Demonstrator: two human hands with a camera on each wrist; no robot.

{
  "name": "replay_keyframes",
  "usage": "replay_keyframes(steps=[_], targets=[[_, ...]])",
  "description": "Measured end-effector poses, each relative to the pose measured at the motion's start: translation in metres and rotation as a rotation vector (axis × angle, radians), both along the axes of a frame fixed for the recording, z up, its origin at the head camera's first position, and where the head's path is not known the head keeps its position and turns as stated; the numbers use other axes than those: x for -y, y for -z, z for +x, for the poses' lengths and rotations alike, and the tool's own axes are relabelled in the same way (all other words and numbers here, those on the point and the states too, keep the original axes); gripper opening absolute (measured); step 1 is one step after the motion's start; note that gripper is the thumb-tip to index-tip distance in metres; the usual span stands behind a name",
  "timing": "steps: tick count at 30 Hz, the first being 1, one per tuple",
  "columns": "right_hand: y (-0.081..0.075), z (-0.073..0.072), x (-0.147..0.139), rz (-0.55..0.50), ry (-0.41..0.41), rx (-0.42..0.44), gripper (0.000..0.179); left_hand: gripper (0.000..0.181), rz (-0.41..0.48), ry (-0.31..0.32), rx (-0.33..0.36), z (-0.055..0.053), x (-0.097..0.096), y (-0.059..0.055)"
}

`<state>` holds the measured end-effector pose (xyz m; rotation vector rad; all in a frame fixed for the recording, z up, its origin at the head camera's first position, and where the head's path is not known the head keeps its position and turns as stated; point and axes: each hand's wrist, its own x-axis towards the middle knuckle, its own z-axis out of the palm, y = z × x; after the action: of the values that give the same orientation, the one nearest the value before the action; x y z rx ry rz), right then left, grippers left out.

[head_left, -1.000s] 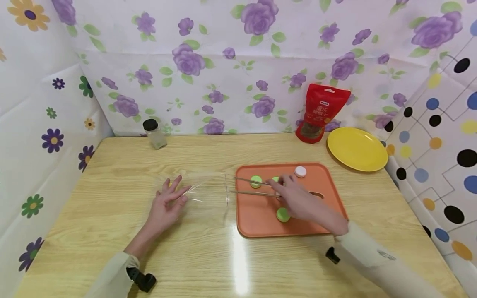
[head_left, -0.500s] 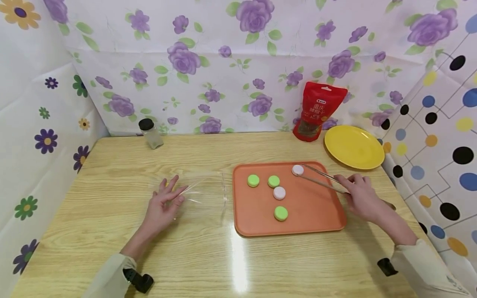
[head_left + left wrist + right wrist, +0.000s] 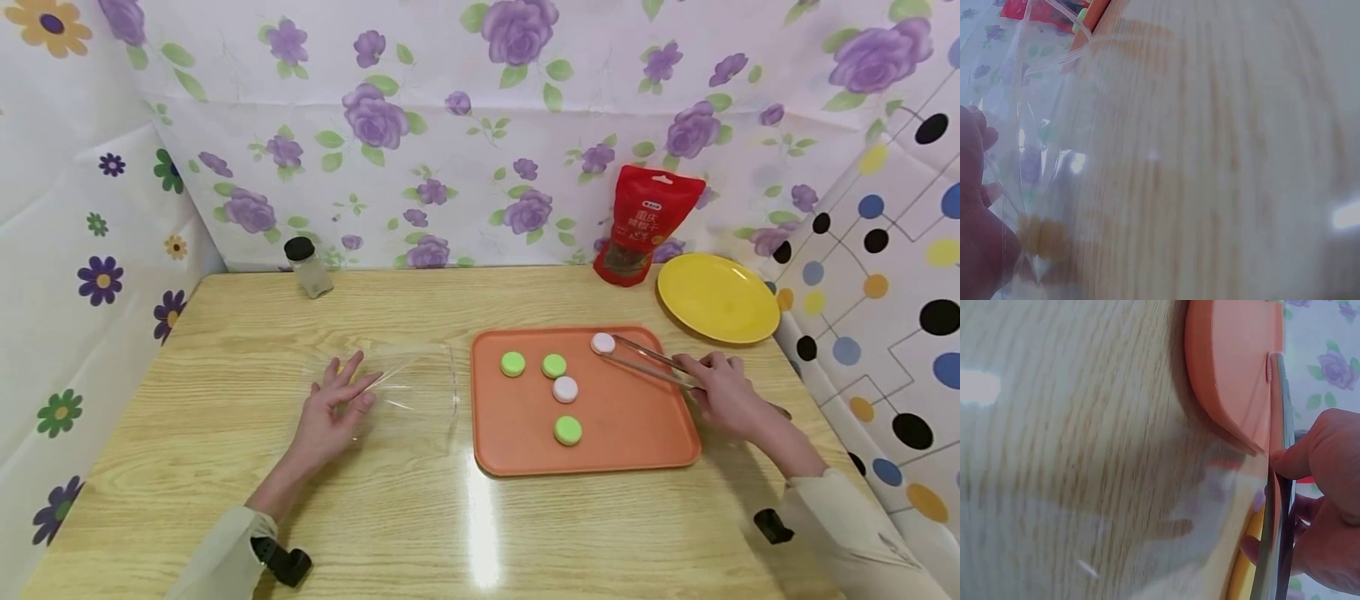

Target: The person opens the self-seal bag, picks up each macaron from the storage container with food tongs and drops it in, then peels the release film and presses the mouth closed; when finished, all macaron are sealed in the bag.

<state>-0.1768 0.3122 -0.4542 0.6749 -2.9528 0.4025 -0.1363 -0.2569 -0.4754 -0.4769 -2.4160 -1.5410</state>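
My right hand (image 3: 727, 396) grips metal tongs (image 3: 1285, 419). In the head view their tips sit on either side of a pale macaron (image 3: 603, 343) at the far right of an orange tray (image 3: 517, 450). Another pale macaron (image 3: 565, 389) lies mid-tray, close to a green macaron (image 3: 554, 366). Two more green ones lie on the tray, to the left and nearer the front. To the tray's left, my left hand (image 3: 327, 421) pinches a clear plastic bag (image 3: 427, 383), whose mouth faces the tray. A blurred yellow piece (image 3: 1043, 237) shows through the plastic in the left wrist view.
Behind the tray, a red pouch (image 3: 648, 217) stands against the flowered backdrop. A yellow plate (image 3: 718, 298) lies at the back right. At the back left is a small jar with a black lid (image 3: 309, 268). Patterned sheets border both sides.
My right hand has moved the tongs rightward from over the left and middle of the tray to the pale macaron at the far right. My left hand holds still.
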Motion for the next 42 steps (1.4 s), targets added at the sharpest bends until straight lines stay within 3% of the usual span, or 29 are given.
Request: replay_keyframes(steps=[13, 23, 36, 42], targets=[[0.004, -0.005, 0.008, -0.028, 0.015, 0.040, 0.046, 0.029, 0.019, 0.009, -0.003, 0.000, 0.000, 0.000], [0.011, -0.004, 0.008, -0.038, -0.015, -0.043, 0.045, 0.029, 0.019, 0.015, 0.011, 0.001, 0.000, -0.001], [0.002, -0.003, 0.023, -0.047, -0.057, -0.083, 0.049, 0.030, 0.012, 0.011, -0.003, 0.000, 0.002, 0.001], [-0.005, 0.000, 0.042, -0.075, -0.115, -0.121, 0.049, 0.030, 0.002, 0.012, -0.013, 0.001, 0.002, 0.000]])
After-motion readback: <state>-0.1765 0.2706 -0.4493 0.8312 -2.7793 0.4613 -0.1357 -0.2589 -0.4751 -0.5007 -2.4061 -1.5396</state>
